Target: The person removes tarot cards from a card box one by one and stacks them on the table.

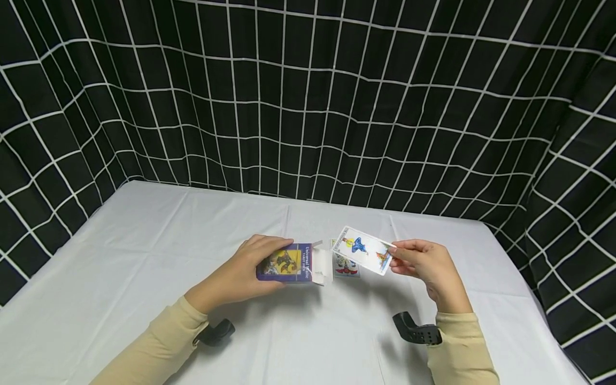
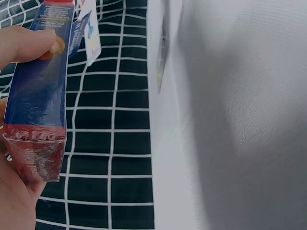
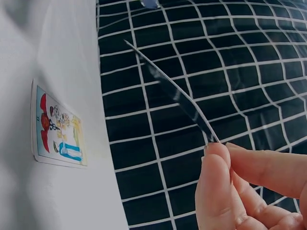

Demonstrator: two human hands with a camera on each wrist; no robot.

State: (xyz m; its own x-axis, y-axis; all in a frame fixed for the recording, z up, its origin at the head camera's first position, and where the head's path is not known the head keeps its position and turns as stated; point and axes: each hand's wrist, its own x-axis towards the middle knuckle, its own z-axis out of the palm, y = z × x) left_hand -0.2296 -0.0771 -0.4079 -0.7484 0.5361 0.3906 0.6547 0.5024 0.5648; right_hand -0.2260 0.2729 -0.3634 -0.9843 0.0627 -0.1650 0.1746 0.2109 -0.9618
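My left hand (image 1: pixel 238 271) grips a blue tarot card box (image 1: pixel 289 263) above the table, fingers along its far side and thumb along its near side. The box's end flap is open and points right. In the left wrist view the box (image 2: pixel 38 91) shows its blue narrow side and red end. With thumb and fingers, my right hand (image 1: pixel 425 262) pinches one corner of a tarot card (image 1: pixel 363 248), tilted, just right of the box. In the right wrist view that card appears nearly edge-on. Below it, a face-up tarot card (image 3: pixel 57 129) lies on the table, partly covered in the head view.
A white cloth covers the table (image 1: pixel 192 224). Behind and on both sides hangs a black curtain (image 1: pixel 308 96) with a white grid. Black wrist mounts (image 1: pixel 416 331) stick out from both sleeves, above the cloth.
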